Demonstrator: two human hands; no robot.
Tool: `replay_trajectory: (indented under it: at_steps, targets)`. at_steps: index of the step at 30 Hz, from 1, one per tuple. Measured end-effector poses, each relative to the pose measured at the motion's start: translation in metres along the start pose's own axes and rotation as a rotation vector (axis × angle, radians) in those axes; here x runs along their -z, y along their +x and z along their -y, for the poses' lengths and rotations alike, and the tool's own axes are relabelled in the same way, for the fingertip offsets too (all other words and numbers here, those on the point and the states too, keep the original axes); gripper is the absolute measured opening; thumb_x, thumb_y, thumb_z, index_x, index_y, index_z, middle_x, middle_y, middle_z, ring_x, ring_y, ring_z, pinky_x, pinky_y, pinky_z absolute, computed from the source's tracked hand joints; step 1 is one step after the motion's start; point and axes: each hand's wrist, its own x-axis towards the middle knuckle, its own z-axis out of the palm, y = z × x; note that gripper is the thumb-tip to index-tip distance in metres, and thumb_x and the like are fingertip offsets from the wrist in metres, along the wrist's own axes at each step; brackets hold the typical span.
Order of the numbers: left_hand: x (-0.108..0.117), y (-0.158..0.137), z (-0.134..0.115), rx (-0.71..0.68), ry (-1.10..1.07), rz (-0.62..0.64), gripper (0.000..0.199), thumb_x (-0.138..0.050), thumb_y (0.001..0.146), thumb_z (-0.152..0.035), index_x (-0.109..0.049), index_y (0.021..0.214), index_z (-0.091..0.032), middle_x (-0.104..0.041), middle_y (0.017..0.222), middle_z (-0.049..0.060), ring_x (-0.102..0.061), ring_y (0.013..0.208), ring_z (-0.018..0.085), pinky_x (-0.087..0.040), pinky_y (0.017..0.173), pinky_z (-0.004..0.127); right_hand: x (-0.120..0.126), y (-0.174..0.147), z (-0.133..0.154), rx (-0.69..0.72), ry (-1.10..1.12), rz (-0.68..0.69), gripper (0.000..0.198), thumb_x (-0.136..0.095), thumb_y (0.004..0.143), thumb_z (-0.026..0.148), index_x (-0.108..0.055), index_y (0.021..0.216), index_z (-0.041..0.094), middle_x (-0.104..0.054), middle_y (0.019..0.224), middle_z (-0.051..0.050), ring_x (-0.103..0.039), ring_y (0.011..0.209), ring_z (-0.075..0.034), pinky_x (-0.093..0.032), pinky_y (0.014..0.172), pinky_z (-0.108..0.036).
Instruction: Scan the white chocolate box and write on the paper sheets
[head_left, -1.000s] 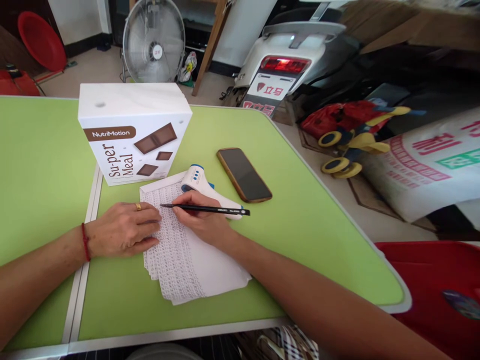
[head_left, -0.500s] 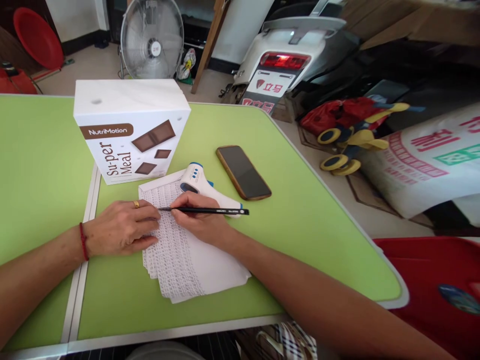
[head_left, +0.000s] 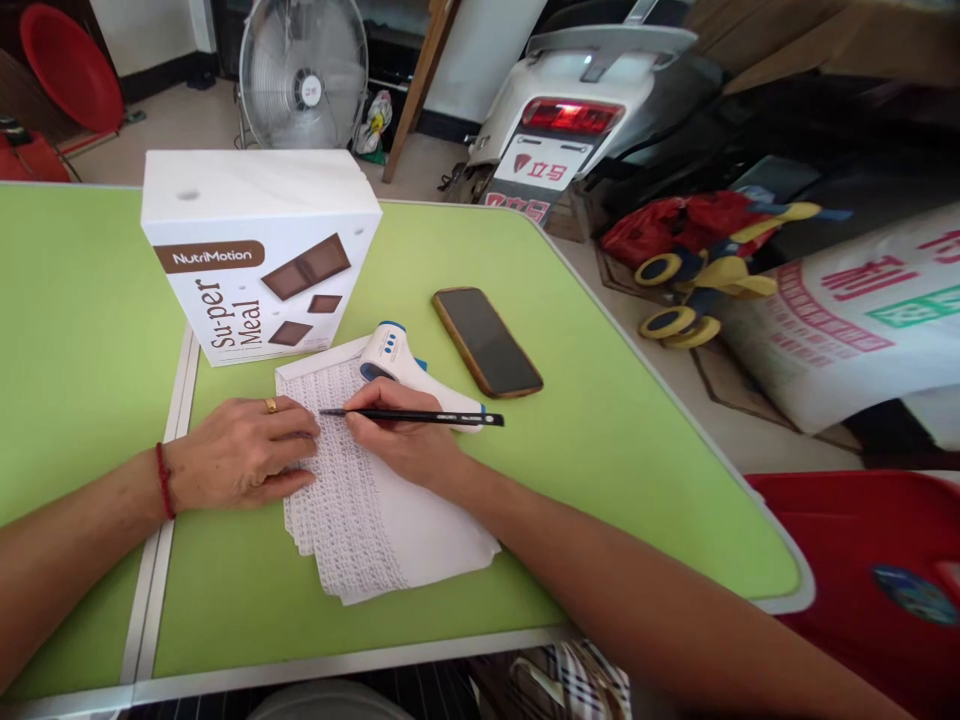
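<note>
Several stacked sheets of paper (head_left: 356,530) lie on the green table (head_left: 600,470), covered on their left part with dense handwriting. My right hand (head_left: 409,435) pinches a slim black pen (head_left: 427,415), its tip pointing left at the upper part of the top sheet. Whether the tip touches the paper I cannot tell. My left hand (head_left: 244,450), with a gold ring and a red wrist cord, rests flat with fingers stretched over the sheets' left edge. Just behind my right hand lies a white and blue infrared thermometer (head_left: 409,372), partly hidden by that hand.
A white NutriMotion box (head_left: 259,255) stands behind the papers. To the right lies a dark phone (head_left: 487,340) in a brown case. Beyond the table are a fan (head_left: 304,90), a white scooter (head_left: 562,120), a filled sack (head_left: 847,320) and a red chair (head_left: 870,560).
The pen has shifted and tilted slightly in my right hand, its rear end a little farther right. My left hand stays in place on the sheets. The view has moved slightly.
</note>
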Motion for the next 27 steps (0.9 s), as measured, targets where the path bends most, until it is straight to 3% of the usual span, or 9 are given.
replay_trajectory:
  at_steps: [27]
  targets:
    - [-0.0001, 0.0003, 0.0003, 0.0, 0.006, -0.001, 0.024, -0.047, 0.098, -0.029, -0.063, 0.092, -0.012, -0.068, 0.101, 0.007, -0.062, 0.096, 0.02, -0.052, 0.078, 0.031, -0.0016, -0.0003, -0.0009, -0.01, 0.034, -0.052, 0.004, -0.055, 0.072, 0.02, -0.058, 0.07, 0.02, -0.058, 0.06, 0.003, -0.047, 0.052, -0.01, -0.038, 0.048, -0.024]
